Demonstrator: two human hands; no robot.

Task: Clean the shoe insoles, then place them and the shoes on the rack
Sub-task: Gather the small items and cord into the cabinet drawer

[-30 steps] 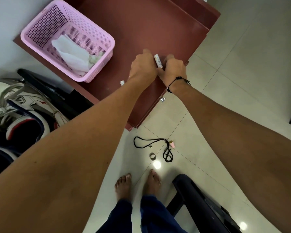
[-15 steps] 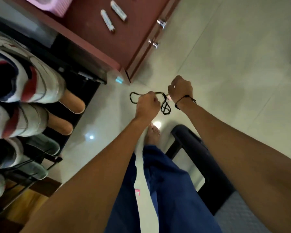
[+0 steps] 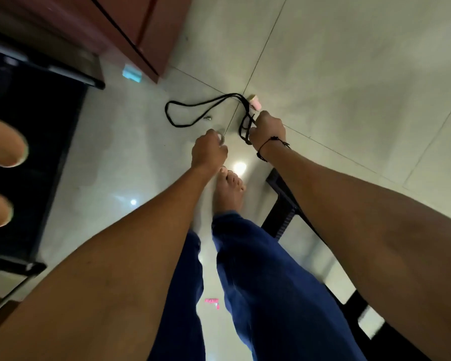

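Down near the pale tiled floor [image 3: 336,74], both hands reach toward a thin black cord [image 3: 193,106] that lies in a loose loop on the tiles. The right hand [image 3: 267,130], with a dark braided band around its wrist, has its fingers curled round the tangled end of the cord, just beside a small pink object [image 3: 255,102] on the floor. The left hand [image 3: 208,151] is close by, its fingers curled over a small metallic ring [image 3: 221,135]; whether they actually pinch the ring cannot be told, since the knuckles hide the fingertips. A tiny metal piece [image 3: 208,117] lies on the tiles just inside the cord's loop.

Two tan rounded shoe insoles [image 3: 3,144] stick out at the left edge, one above the other, over the black shoe rack [image 3: 37,121] whose dark frame runs along the left side. The shoes themselves are not visible. Above the rack stands a reddish-brown wooden cabinet [image 3: 130,24], and a small light-blue block [image 3: 132,72] sits on the floor at its corner.

The person's bare foot [image 3: 229,190] stands just below the hands, with dark blue trouser legs [image 3: 266,282] filling the lower middle. A black chair frame [image 3: 284,204] lies to the right of the legs, and a small pink scrap [image 3: 212,300] rests on the floor between them.
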